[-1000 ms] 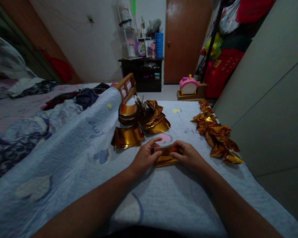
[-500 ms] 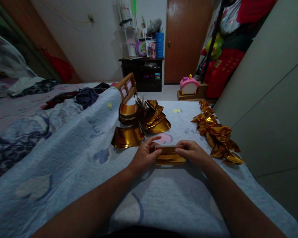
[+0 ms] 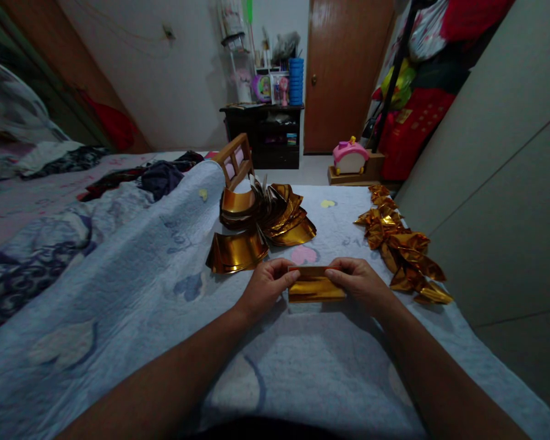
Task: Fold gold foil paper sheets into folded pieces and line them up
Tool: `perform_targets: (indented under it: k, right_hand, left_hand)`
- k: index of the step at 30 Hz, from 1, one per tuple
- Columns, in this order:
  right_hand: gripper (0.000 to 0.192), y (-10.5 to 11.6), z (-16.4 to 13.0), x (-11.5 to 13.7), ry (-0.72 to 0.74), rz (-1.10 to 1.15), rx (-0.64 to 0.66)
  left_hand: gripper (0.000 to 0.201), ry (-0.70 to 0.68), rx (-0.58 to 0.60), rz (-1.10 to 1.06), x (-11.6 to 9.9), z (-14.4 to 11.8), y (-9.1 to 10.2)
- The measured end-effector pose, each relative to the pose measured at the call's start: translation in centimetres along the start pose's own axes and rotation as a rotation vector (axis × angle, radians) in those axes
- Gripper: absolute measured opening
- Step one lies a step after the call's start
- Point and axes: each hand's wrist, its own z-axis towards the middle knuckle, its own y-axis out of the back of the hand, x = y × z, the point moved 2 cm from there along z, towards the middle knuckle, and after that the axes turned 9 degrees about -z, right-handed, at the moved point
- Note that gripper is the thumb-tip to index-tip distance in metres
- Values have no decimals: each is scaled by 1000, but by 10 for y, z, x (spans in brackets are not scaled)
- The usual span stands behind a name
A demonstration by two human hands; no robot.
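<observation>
Two hands, left hand (image 3: pixel 266 286) and right hand (image 3: pixel 358 282), pinched a folded gold foil sheet (image 3: pixel 315 288) over the pale blue quilted bed (image 3: pixel 132 287); the sheet had flattened since earlier.

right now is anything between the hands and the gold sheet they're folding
Nothing visible. The left hand and right hand each pinch one end of the gold sheet directly, just above the blue quilt. The loose gold stack and the folded pieces lie farther back, apart from it.

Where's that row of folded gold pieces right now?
The row of folded gold pieces lies on the blue quilt at right, beside the wardrobe, just beyond the right hand.
</observation>
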Motion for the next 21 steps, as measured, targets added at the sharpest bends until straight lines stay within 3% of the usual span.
perform_targets:
  k: [21]
  right_hand:
    - [34, -2, 1, -2, 24, -19, 1]
  left_hand:
    - [24, -45, -45, 42, -5, -3, -1]
